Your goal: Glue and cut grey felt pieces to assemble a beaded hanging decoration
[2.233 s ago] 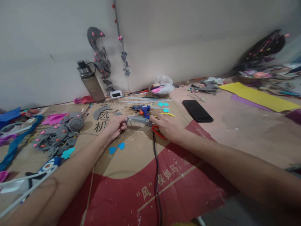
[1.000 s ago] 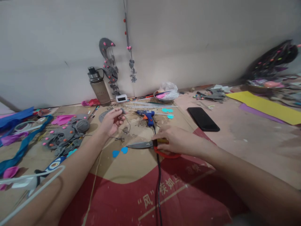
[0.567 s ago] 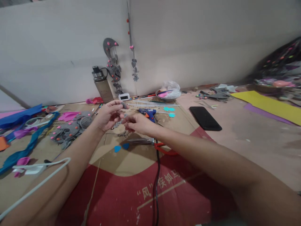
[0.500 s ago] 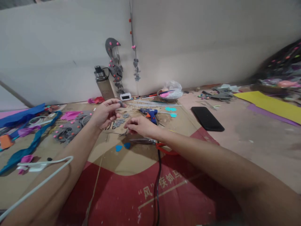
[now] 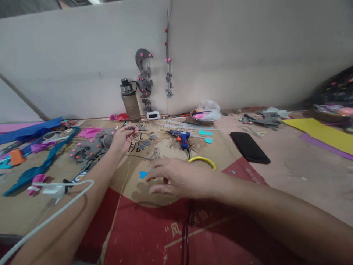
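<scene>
My left hand (image 5: 124,140) is raised over the cardboard, thumb and fingers pinched on a small grey felt piece (image 5: 132,128). A thin grey string (image 5: 138,157) lies on the cardboard below it. My right hand (image 5: 179,178) hovers palm down with its fingers apart and nothing visible in them. Just left of its fingertips is a blue heart cutout (image 5: 143,175). Behind the right hand shows a yellow ring-shaped handle (image 5: 204,159); the rest of that tool is hidden. Grey felt cutouts (image 5: 147,142) lie between the hands and a blue glue gun (image 5: 184,141).
A black phone (image 5: 249,147) lies at right. At the back stand a bottle (image 5: 130,103), a small white digital display (image 5: 153,115) and a bowl (image 5: 205,117) with a plastic bag. Pompom-trimmed grey felt (image 5: 92,147) sits left. A white cable (image 5: 55,209) crosses before my left forearm.
My right hand has drawn back toward me and its fingers have spread. My left hand still pinches the grey piece. The view has shifted left, and the red-handled scissors no longer show.
</scene>
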Motion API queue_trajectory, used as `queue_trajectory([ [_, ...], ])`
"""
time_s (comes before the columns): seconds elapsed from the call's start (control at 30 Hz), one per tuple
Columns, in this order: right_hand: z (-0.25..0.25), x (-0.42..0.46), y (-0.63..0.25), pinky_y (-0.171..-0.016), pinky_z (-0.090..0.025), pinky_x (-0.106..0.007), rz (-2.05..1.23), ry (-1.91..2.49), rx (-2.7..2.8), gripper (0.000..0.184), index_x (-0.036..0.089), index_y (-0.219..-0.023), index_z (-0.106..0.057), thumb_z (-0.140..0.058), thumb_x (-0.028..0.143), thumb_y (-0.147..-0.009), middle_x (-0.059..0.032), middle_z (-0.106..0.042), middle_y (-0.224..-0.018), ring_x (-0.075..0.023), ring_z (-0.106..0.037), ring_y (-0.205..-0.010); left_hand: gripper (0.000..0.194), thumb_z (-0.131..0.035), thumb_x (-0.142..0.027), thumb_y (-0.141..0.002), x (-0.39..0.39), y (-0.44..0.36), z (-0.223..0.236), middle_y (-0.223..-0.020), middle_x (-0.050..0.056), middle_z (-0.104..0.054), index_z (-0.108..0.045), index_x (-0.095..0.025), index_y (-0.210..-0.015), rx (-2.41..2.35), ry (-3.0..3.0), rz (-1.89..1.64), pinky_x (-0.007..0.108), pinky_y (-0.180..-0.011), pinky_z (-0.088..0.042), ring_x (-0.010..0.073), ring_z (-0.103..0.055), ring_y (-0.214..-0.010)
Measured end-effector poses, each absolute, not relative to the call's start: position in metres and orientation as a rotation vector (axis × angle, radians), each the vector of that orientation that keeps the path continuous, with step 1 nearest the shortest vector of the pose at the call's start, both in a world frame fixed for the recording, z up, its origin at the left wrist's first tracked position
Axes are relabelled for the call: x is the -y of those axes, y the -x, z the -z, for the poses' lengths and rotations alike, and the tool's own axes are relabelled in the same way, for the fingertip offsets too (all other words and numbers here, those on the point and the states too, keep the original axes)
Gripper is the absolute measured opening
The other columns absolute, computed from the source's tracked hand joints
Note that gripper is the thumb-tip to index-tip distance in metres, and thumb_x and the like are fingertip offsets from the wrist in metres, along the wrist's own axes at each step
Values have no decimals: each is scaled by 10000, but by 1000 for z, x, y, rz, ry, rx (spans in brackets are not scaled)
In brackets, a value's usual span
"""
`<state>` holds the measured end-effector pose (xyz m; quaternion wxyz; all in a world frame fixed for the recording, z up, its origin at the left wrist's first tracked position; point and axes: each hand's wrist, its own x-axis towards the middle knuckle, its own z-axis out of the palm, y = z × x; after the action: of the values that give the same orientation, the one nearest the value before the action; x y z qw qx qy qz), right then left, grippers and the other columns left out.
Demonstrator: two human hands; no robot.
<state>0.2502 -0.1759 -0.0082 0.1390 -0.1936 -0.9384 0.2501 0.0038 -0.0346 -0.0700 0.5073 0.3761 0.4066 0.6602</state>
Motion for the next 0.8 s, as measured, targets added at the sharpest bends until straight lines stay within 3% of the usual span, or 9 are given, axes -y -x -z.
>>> queue_trajectory([
  [0.27, 29, 155, -240, -748, -426, -281, -547, 789, 2712, 289, 202, -1067, -650, -525, 378, -875, -78, -657, -990, -178, -596, -881, 78, -592, -118, -675, 36, 1, 85, -750, 66, -672, -650, -110, -727, -946, -907, -1620, 218, -779, -519, 115, -639, -751],
  [0.4, 45, 125, -227, -771, -424, -295, -425, 1058, 2610, 272, 186, -948, -671, -441, 326, -910, -83, -657, -917, -180, -592, -864, 206, -688, -108, -618, 37, -6, 90, -819, 59, -684, -663, -109, -822, -1004, -1067, -1568, 227, -825, -494, 111, -640, -794],
  [0.57, 58, 86, -201, -893, -408, -319, -281, 1282, 2469, 313, 149, -1146, -589, -410, 237, -905, -134, -591, -1129, -202, -561, -1015, 346, -760, -164, -568, 39, -11, 94, -889, 55, -685, -629, -128, -886, -1055, -1211, -1580, 266, -843, -485, 136, -646, -859],
  [0.8, 72, 47, -170, -827, -452, -315, -295, 1486, 2460, 472, 141, -1294, -436, -446, 78, -827, -175, -506, -1238, -219, -586, -997, 341, -751, -164, -564, 35, -1, 100, -830, 28, -660, -580, -138, -859, -1179, -1073, -1804, 250, -745, -513, 133, -658, -785],
])
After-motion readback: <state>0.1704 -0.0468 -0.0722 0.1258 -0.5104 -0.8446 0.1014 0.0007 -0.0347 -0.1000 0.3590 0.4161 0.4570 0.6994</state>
